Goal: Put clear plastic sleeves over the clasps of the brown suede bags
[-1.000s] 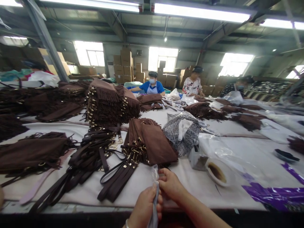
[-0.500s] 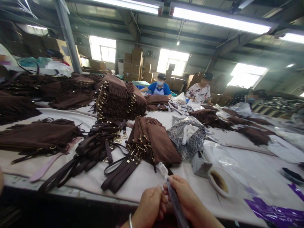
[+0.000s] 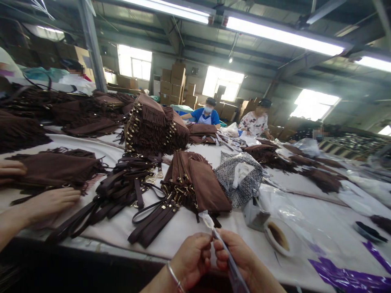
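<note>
At the table's near edge my left hand (image 3: 192, 258) and my right hand (image 3: 236, 254) meet, fingertips pinched on a thin clear plastic sleeve (image 3: 220, 240) with something dark inside; its twisted top sticks up between them. Just beyond lies a fanned stack of brown suede pouches (image 3: 198, 183) with gold clasps. Brown leather straps (image 3: 143, 203) spill out to the left of that stack. A tall pile of fringed brown bags (image 3: 152, 126) stands further back.
A neighbour's hands (image 3: 45, 201) rest on a fringed bag (image 3: 55, 169) at the left. A tape roll (image 3: 277, 236), clear plastic bags (image 3: 287, 203), a patterned cloth (image 3: 241, 175) and purple film (image 3: 351, 276) lie to the right. Other workers sit across the table near stacked cartons (image 3: 174, 83).
My hands shifted the plastic sleeve from upright to slanting down right. A neighbour's hands came into view at the left. The view turned slightly left.
</note>
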Available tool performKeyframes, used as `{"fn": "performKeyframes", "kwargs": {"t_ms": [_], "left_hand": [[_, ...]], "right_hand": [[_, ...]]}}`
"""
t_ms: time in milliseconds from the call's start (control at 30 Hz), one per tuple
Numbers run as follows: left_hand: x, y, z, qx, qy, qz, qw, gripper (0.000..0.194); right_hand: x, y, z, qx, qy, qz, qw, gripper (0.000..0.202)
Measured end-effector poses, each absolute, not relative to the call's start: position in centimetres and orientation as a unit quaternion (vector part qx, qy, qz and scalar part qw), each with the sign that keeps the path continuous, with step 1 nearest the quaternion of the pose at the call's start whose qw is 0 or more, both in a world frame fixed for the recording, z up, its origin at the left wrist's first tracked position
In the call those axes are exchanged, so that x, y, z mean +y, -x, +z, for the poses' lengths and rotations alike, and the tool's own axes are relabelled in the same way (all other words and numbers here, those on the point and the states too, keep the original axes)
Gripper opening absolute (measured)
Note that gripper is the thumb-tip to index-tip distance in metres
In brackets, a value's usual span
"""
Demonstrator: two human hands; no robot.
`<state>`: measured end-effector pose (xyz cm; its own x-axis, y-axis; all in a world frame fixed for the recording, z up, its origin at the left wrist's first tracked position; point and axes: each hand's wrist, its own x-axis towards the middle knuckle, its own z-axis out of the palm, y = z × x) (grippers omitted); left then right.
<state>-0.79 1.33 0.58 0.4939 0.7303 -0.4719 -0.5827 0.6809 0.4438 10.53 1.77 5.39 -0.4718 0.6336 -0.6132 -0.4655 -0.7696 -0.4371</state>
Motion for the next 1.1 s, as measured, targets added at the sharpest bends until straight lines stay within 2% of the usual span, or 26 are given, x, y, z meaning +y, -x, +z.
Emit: {"fn": "performKeyframes", "kwargs": {"t_ms": [233,433,500,667,800,900,1000,1100], "left_hand": [[0.9,1.7,-0.6,0.414,-0.202,0.44,0.771,0.021],[1.5,2.4,0.7,0.512,-0.347,0.423,0.662,0.016],[1.9,2.4,0.9,0.538,-0.401,0.414,0.615,0.015],[2.9,2.6,1.5,0.577,-0.534,0.4,0.471,0.013],[3.1,2.5,1.5,0.582,-0.587,0.388,0.408,0.016],[3.0,2.1,0.9,0.584,-0.598,0.393,0.382,0.017],[2.6,1.8,0.4,0.585,-0.601,0.411,0.357,0.02],[1.9,1.6,0.4,0.582,-0.614,0.413,0.337,0.023]], "right_hand": [[1.4,-11.2,4.1,-0.125,0.489,0.79,0.347,0.017],[1.3,-12.4,1.5,-0.292,0.495,0.733,0.364,0.042],[1.6,-12.4,1.3,-0.357,0.516,0.694,0.353,0.045],[1.9,-12.1,1.5,-0.509,0.605,0.534,0.299,0.029],[1.4,-11.8,1.3,-0.639,0.63,0.337,0.285,0.012],[1.0,-11.4,0.4,-0.684,0.647,0.211,0.263,0.009],[0.8,-11.0,-0.7,-0.697,0.648,0.184,0.246,0.012],[0.9,-10.9,-1.4,-0.701,0.622,0.202,0.284,0.011]]}}
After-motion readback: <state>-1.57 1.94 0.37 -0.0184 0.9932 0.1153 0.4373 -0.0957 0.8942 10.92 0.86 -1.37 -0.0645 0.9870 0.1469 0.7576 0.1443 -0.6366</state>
